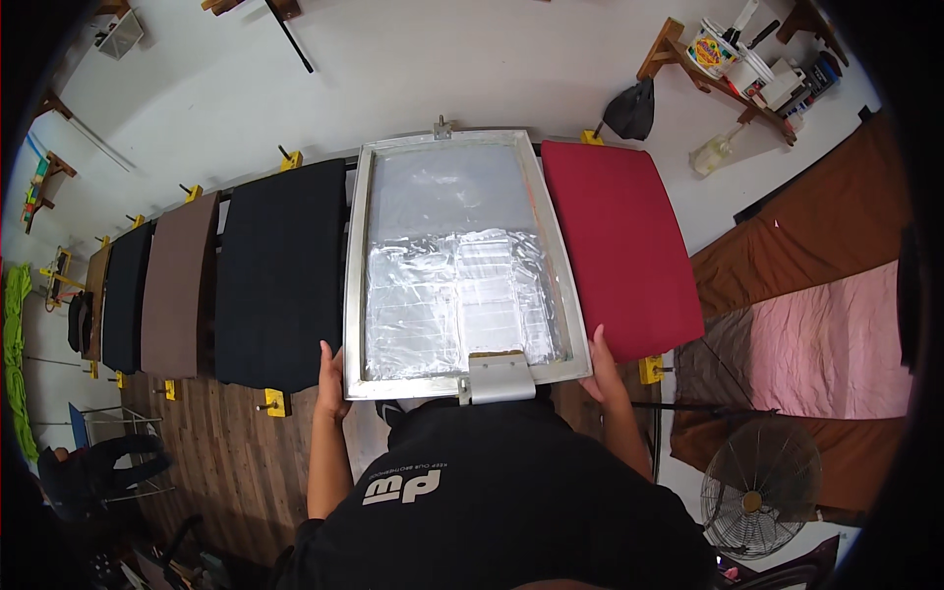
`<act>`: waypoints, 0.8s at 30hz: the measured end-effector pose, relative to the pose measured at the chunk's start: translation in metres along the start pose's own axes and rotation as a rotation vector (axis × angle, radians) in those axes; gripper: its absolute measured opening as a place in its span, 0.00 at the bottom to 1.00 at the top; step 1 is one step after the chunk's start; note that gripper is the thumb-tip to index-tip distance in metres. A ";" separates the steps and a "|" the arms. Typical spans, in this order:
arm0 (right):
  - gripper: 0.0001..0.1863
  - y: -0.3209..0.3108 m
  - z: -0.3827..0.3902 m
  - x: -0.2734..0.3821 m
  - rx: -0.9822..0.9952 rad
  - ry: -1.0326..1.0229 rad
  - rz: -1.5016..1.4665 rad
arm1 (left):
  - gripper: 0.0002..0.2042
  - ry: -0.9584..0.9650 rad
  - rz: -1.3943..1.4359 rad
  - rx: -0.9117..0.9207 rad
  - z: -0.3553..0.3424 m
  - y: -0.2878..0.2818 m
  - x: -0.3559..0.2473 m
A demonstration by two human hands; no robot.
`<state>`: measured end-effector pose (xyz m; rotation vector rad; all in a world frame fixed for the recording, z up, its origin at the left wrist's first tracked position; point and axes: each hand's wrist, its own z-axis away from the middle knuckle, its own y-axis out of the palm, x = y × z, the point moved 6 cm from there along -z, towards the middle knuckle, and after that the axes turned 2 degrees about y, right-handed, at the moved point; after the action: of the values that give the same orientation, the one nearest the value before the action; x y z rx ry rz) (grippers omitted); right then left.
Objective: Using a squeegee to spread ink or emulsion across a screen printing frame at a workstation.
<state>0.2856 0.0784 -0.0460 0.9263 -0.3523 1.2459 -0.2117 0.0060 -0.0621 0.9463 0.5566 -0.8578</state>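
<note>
Left to right. Far left of the desk (187, 433): a row of flat pallets, each with cloth laid on it: a black one (126, 295), a brown one (177, 285), then a larger black one (280, 270), with yellow clamps at their ends.

My left hand (331, 383) has its grip closed on the lower left corner of the screen frame (452, 265), fingers wrapped over the aluminium edge, thumb side up. The frame lies flat in the middle, straight ahead of me, between the larger black pallet and the red pallet (619, 246). Its mesh is grey, with shiny silver tape covering the lower half. A metal bracket (500, 377) sits at the middle of the near rail, and a small clamp holds the far rail.

My right hand (600, 369) grips the lower right corner of the frame the same way: closed on the rail, just beside the red pallet's near edge.

Packaging: on the wooden wall shelf (688, 59) at upper right there's a white tub with a multicoloured label (713, 49), white buckets beside it, and boxes further right. A clear spray bottle (715, 152) hangs below the shelf. Label text is too small to tell.

Lower right: a floor fan (759, 487), with brown and pink cloth behind it.
</note>
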 end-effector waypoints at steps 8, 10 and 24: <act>0.39 0.025 -0.019 0.002 0.196 -0.047 -0.285 | 0.32 -0.022 0.338 0.050 -0.007 -0.006 0.013; 0.37 0.025 -0.016 0.000 0.168 -0.046 -0.286 | 0.28 -0.054 0.366 0.027 -0.007 -0.007 0.019; 0.35 0.009 -0.024 -0.007 0.189 -0.026 -0.240 | 0.28 -0.004 0.154 -0.028 -0.010 -0.011 0.022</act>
<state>0.2694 0.0919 -0.0619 1.1129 -0.1392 1.0593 -0.2090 0.0033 -0.0885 0.9493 0.4849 -0.7117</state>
